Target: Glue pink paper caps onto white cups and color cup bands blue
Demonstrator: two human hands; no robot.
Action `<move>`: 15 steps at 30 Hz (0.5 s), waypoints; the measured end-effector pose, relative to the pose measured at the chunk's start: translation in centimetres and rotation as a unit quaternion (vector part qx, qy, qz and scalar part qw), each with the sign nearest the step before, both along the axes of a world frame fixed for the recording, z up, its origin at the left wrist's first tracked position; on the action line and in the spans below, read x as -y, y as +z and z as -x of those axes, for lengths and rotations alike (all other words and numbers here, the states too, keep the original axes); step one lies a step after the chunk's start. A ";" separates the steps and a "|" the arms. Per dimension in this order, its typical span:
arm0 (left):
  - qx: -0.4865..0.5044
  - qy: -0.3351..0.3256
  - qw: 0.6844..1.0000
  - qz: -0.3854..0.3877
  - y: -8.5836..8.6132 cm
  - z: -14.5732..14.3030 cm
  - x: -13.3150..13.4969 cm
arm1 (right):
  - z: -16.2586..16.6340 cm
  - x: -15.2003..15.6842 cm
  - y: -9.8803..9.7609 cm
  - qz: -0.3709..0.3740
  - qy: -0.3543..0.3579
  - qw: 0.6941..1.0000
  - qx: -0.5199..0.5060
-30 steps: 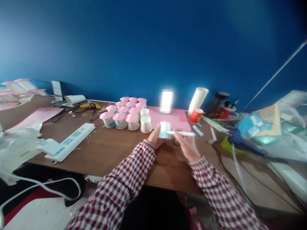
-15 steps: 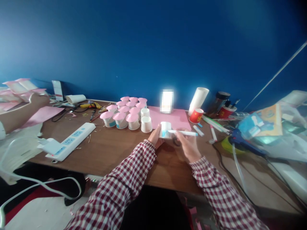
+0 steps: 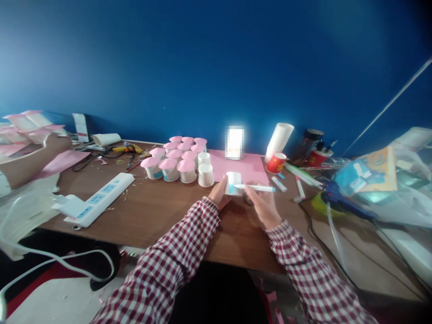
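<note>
My left hand grips a white paper cup from its left side; the cup is upside down, rim downward. Light blue colouring shows low on the cup's side. Between the fingers of my right hand is a white marker with a light blue end, its tip at the blue patch. Left of the cup stand several upturned cups topped with pink paper discs, some with blue marks. Two plain white cups stand at the right end of that group.
A pink sheet lies behind the cup. Red cups, a white paper roll and a blue glue gun with its cord are on the right. A power strip and another person's hand are at left.
My right hand and the marker have shifted slightly left, with the tip further across the cup's blue area. The cup and my left hand stay in place.
</note>
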State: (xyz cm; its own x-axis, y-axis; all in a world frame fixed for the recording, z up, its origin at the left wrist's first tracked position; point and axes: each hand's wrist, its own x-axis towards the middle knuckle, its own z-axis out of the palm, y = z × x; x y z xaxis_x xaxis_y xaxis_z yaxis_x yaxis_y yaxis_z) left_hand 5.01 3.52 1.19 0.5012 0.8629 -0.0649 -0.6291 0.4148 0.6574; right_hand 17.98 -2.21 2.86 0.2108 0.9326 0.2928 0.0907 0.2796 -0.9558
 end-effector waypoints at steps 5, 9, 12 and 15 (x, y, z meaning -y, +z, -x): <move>0.000 0.000 1.000 -0.002 0.2 0.0 0.1 | 0.1 0.0 0.0 -0.005 -0.009 1.000 -0.011; -0.002 0.005 1.000 -0.008 0.0 0.0 0.0 | 0.2 0.2 0.2 0.002 -0.014 1.000 -0.010; -0.005 0.001 1.000 -0.012 -0.1 0.0 0.0 | 0.4 0.3 0.6 0.009 -0.018 1.000 -0.006; -0.006 -0.002 1.000 -0.019 -0.3 0.0 0.0 | 0.5 0.4 0.8 0.011 -0.021 1.000 -0.001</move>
State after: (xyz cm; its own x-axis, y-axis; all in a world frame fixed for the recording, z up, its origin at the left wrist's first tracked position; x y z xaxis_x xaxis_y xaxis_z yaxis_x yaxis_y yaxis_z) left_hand 4.99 3.53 0.91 0.5040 0.8629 -0.0370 -0.6199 0.3912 0.6803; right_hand 17.51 -2.64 3.70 0.2497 0.9290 0.2730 0.1007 0.2555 -0.9616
